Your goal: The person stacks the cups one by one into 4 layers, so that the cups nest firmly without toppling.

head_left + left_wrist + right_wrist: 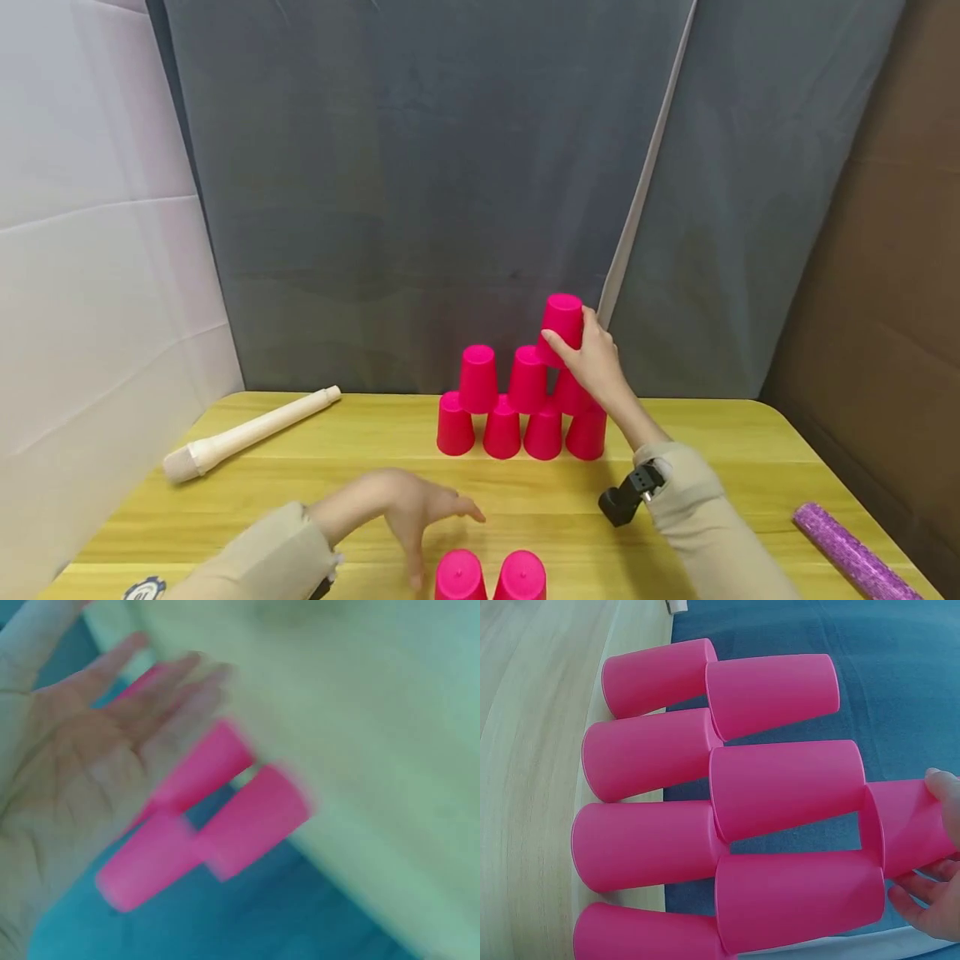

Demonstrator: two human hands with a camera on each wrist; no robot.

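Nearest, at the table's front edge, two pink cups [490, 577] stand upside down side by side. The left hand [408, 510] hovers just beside them on their left, palm facing them, fingers straight and spread, holding nothing; the left wrist view is blurred but shows the same open palm.

Past them, across a bare stretch of the yellow wooden table [750, 467], stands the cup pyramid [521, 408]: four inverted cups in the bottom row, three on the row above. The right hand [592, 362] reaches out over the pyramid's right side, forearm raised, and pinches the top pink cup [562, 321] between thumb and fingers; the right wrist view shows its rim resting over the gap between the two right-hand cups of the second row. My guess is the third row is being started, and what comes next calls for seating this cup squarely before letting go, then lifting one of the near cups.

A cream wooden rolling pin [251, 433] lies far left, a purple glittery roll [855, 554] near right, grey cloth [420, 183] behind.
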